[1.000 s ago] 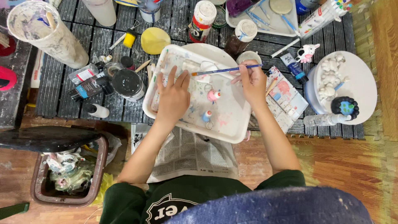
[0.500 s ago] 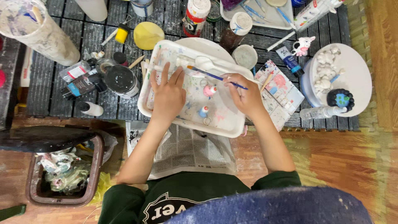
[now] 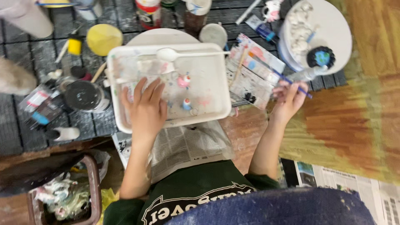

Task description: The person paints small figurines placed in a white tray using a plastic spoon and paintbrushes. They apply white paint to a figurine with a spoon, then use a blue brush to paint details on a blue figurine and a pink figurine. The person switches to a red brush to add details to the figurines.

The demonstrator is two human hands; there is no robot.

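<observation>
Nearest, a newspaper (image 3: 183, 146) spread on the floor, under the near edge of the white tray (image 3: 216, 79). Left hand (image 3: 145, 109) flat on the tray at 7 o'clock, fingers spread, gripping nothing. Just beyond it, at tray centre, two small painted figurines (image 3: 184, 92), pink and white. Right hand (image 3: 287, 96) off the tray at 3 o'clock, fingers curled around a thin blue paintbrush (image 3: 291, 83). Between tray and right hand, a stained paint palette (image 3: 254, 71). At the far edge of the tray, a white plastic spoon (image 3: 183, 54). Farther at 1 o'clock, a round white container (image 3: 333, 29).
</observation>
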